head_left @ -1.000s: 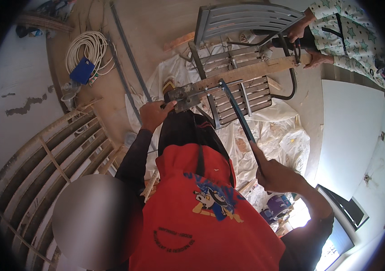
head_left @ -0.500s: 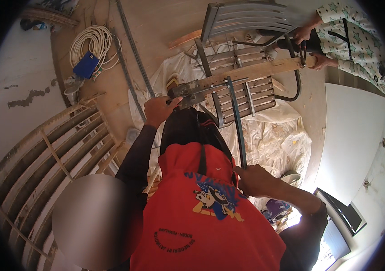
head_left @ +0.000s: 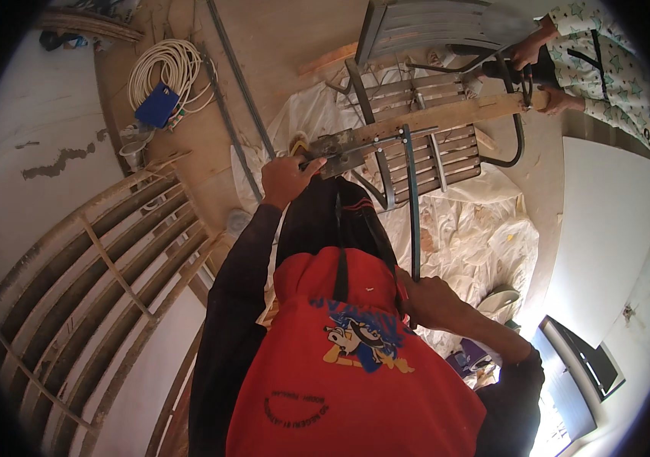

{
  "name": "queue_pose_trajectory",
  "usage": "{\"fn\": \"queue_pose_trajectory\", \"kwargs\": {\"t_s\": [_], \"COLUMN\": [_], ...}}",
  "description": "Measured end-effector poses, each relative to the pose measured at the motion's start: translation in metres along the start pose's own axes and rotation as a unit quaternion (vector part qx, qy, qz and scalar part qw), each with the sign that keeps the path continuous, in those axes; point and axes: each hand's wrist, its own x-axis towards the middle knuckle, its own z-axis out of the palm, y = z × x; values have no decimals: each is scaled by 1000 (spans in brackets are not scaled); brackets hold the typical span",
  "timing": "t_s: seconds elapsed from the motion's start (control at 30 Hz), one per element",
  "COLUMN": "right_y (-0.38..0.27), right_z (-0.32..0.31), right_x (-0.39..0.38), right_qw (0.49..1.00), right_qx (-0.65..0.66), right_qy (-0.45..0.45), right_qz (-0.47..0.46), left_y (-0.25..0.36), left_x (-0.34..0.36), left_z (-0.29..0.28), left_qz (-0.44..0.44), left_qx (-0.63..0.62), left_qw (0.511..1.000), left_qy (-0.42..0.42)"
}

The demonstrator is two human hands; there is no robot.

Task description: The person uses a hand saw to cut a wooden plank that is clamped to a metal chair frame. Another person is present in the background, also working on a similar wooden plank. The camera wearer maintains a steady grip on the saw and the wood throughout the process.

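Observation:
My left hand [head_left: 288, 179] grips a dark metal block [head_left: 336, 148] at the near left end of a wooden plank [head_left: 454, 112]. My right hand [head_left: 424, 301] is closed on a long dark metal bar [head_left: 410, 213], whose upper end meets a small rod fitting [head_left: 405, 132] beside that block. The plank lies across a metal frame with slatted seats [head_left: 424, 160] and a grey slatted back [head_left: 424, 30]. At the far right, a co-worker's hands [head_left: 557, 99] hold the plank's end near a dark clamp [head_left: 527, 87].
A curved slatted frame [head_left: 96, 289] stands at lower left. Coiled white cable [head_left: 153, 68] with a blue flat object [head_left: 157, 105] lies upper left, beside long metal bars [head_left: 233, 68]. Crumpled plastic sheeting [head_left: 469, 228] covers floor below the seats. A white panel [head_left: 599, 228] is at right.
The bar in my right hand has swung leftward and more upright, with that hand nearer my body. The plank and seats appear shifted slightly rightward in the view.

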Motion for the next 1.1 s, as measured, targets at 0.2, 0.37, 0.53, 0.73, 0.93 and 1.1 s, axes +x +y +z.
{"fn": "queue_pose_trajectory", "kwargs": {"t_s": [0.2,0.37,0.53,0.73,0.93,1.1], "right_y": [9,3,3,28,20,-1], "right_z": [33,57,50,79,71,72], "right_x": [4,7,11,44,38,53], "right_qw": [989,925,837,653,582,413], "right_qx": [88,271,495,720,785,876], "right_qy": [120,263,213,236,210,240], "right_qz": [8,48,89,-2,29,67], "left_y": [-5,-6,-10,-3,-4,-6], "left_x": [3,8,12,15,17,19], "left_z": [6,7,7,1,4,8], "left_qz": [25,10,24,0,7,1], "left_qx": [-2,-18,-44,-12,38,38], "left_qw": [1000,998,991,983,981,979], "left_qy": [-5,-65,-122,-184,-191,-201]}}
